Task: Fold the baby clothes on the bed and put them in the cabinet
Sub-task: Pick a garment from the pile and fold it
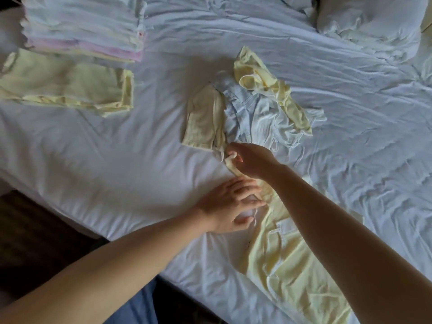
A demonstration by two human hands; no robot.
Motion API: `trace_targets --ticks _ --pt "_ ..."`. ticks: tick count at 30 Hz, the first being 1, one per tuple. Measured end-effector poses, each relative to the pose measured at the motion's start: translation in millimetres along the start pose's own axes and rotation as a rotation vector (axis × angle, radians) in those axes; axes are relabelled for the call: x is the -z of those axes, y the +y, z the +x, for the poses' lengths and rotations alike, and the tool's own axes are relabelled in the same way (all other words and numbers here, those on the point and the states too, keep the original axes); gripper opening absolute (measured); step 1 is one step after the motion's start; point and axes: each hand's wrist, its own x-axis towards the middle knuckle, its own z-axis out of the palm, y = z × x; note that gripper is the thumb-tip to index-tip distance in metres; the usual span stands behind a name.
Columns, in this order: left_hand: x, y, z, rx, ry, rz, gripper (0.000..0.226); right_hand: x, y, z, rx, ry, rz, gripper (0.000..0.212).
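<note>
Yellow garment: right hand pinches, left hand presses.

Bedroom: bed in white sheet, pillow, folded baby clothes.

A wide bed under a wrinkled white cotton sheet filled most of the view. A plump white pillow lay at the far right. Beyond the bed's near left edge a dark brown surface sat in shadow; floor or frame could not be told. Soft, dim light fell brightest on the left of the sheet.
</note>
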Motion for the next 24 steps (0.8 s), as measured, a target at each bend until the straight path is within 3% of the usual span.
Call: trace_targets --ticks 5,11,15,18,24 --pt "5 2 -1 -0.036 0.052 -0.025 0.044 6 -1 -15 -0.057 0.098 0.019 0.024" --pt "24 17 -1 -0.108 0.167 -0.037 0.044 21 11 -71 -0.341 0.288 0.617 0.022" --pt "33 34 10 0.113 0.342 -0.052 0.044 26 29 -116 -0.482 0.452 0.864 0.022" --pt "34 49 25 0.269 0.257 -0.077 0.054 22 48 -149 -0.578 0.547 0.874 0.015" --pt "20 82 59 0.258 0.025 -0.117 0.058 -2 76 -204 -0.685 0.646 0.763 0.015"
